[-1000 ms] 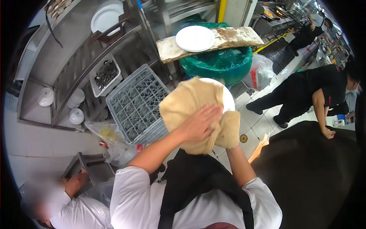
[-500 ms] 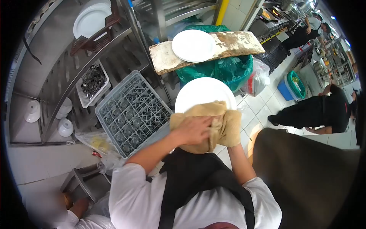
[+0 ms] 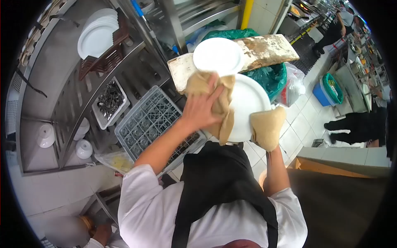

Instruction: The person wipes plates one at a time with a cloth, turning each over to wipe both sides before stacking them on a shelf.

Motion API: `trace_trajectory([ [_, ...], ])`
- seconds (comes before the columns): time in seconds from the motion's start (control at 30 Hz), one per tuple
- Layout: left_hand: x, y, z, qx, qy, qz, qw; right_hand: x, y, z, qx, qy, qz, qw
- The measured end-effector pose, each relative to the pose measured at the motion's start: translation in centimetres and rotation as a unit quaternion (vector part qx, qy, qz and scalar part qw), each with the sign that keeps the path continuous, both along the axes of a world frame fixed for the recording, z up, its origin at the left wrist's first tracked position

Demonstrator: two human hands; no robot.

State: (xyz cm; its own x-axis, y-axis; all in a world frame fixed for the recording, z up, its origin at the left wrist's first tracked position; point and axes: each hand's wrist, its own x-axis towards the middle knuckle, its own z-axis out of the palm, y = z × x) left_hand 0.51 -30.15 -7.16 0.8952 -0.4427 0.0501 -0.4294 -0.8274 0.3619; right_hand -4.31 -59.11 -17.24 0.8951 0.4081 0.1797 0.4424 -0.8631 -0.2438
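A white round plate (image 3: 247, 103) is held up in front of my chest. My left hand (image 3: 201, 110) presses a tan cloth (image 3: 215, 97) flat against the plate's left rim and face. My right hand (image 3: 267, 129) is wrapped in another part of the tan cloth and grips the plate's lower right edge; the hand itself is hidden under the fabric. Just beyond the held plate, a stack of white plates (image 3: 218, 56) rests on a worn wooden board (image 3: 269, 47).
The board lies across a green-lined bin (image 3: 269, 76). A grey glass rack (image 3: 155, 122), a cutlery basket (image 3: 108, 101) and shelved plates (image 3: 97, 37) stand left. A person crouches at lower left (image 3: 97, 231); others in black work at right (image 3: 355, 124). A dark counter (image 3: 343, 198) is right.
The plate has been lifted and moved toward the board. My left hand slid the cloth from the plate's lower edge up to its left rim; the cloth now splits between both hands.
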Motion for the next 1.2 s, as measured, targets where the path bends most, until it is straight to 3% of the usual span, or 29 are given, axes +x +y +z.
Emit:
trace_trajectory([
  [0.03,1.5,0.1,1.1,-0.05,-0.115,-0.069,0.99,1.3,0.0,-1.6,0.03,-0.037,0.056,0.997],
  [0.07,3.0,0.3,2.2,-0.083,-0.239,-0.13,0.959,2.1,2.0,-0.3,0.137,0.0,0.034,0.99],
  [0.1,4.0,-0.8,3.8,-0.098,-0.202,-0.207,0.952,2.9,4.1,1.0,0.248,0.029,0.015,0.968],
  [0.13,4.8,-1.6,5.3,-0.001,-0.092,-0.243,0.966,4.3,5.5,5.7,0.085,-0.005,0.08,0.993],
  [0.17,5.8,-1.2,5.9,0.006,-0.053,-0.244,0.968,5.8,6.2,8.3,-0.081,-0.043,0.14,0.986],
  [0.2,7.0,-0.9,6.5,0.011,-0.014,-0.244,0.97,7.5,5.5,7.1,0.007,-0.042,0.15,0.988],
  [0.23,8.2,-0.8,6.8,0.014,0.024,-0.243,0.97,8.4,6.3,8.9,0.079,0.057,0.049,0.994],
  [0.27,9.0,0.7,7.0,-0.118,0.066,-0.226,0.965,8.9,7.6,12.0,0.148,0.155,-0.053,0.975],
  [0.3,8.6,2.0,6.5,-0.199,0.049,-0.112,0.972,9.4,8.1,13.7,0.218,0.25,-0.158,0.93],
  [0.37,7.0,3.0,4.4,-0.341,0.007,0.105,0.934,11.4,6.7,9.9,0.311,0.075,-0.133,0.938],
  [0.4,5.9,1.9,2.7,-0.469,0.033,0.2,0.859,12.5,6.1,6.2,0.39,0.0,-0.113,0.914],
  [0.43,4.3,0.1,0.5,-0.583,0.06,0.29,0.756,13.1,6.1,5.7,0.371,-0.018,-0.154,0.916],
  [0.5,2.1,-6.1,-4.3,-0.741,-0.007,0.405,0.536,12.9,8.7,8.9,0.121,-0.001,-0.328,0.937],
  [0.53,1.3,-6.5,-6.5,-0.749,0.027,0.405,0.523,12.5,10.4,9.7,0.001,0.014,-0.381,0.925],
  [0.6,1.8,-6.9,-9.3,-0.767,0.09,0.399,0.495,13.9,7.5,6.1,0.078,-0.051,-0.084,0.992],
  [0.63,2.8,-4.5,-6.1,-0.718,0.188,0.41,0.531,14.7,5.9,4.6,0.115,-0.078,0.072,0.988],
  [0.67,4.2,-1.4,-4.5,-0.632,0.231,0.355,0.649,16.0,4.5,6.4,0.117,-0.078,0.097,0.985],
  [0.7,4.8,1.0,-3.1,-0.639,0.238,0.279,0.676,17.4,3.2,7.0,0.157,-0.05,0.096,0.982],
  [0.73,5.7,1.7,-0.8,-0.577,0.242,0.266,0.733,18.8,2.3,6.5,0.246,0.009,0.07,0.967],
  [0.77,6.5,0.5,0.5,-0.584,0.173,0.282,0.741,19.7,2.1,5.9,0.338,0.061,0.034,0.938],
  [0.83,7.7,-4.8,0.7,-0.646,0.012,0.421,0.636,20.8,3.1,4.7,0.408,0.084,-0.048,0.908],
  [0.9,8.4,-10.7,-4.0,-0.741,-0.118,0.472,0.463,19.5,5.1,4.5,0.247,0.027,-0.143,0.958],
  [0.93,8.3,-13.6,-4.2,-0.759,-0.131,0.46,0.443,18.6,5.5,5.0,0.174,0.002,-0.147,0.974],
  [1.0,7.5,-10.6,-2.1,-0.602,0.037,0.454,0.656,18.7,3.6,4.9,0.136,-0.056,0.008,0.989],
  [1.03,6.2,-8.0,-1.3,-0.501,0.124,0.442,0.733,20.1,2.3,4.5,0.17,-0.055,0.068,0.982],
  [1.07,6.2,-4.3,-2.5,-0.524,0.139,0.352,0.763,21.9,1.5,4.2,0.279,0.012,0.087,0.956],
  [1.1,6.5,-3.0,-1.0,-0.525,0.151,0.314,0.777,23.3,1.2,4.2,0.394,0.092,0.086,0.911],
  [1.13,7.3,-3.3,-1.1,-0.576,0.103,0.35,0.731,23.8,1.4,4.3,0.468,0.144,0.068,0.869],
  [1.2,7.9,-5.8,-2.2,-0.646,-0.027,0.471,0.6,23.5,3.3,3.9,0.404,0.166,-0.042,0.898],
])
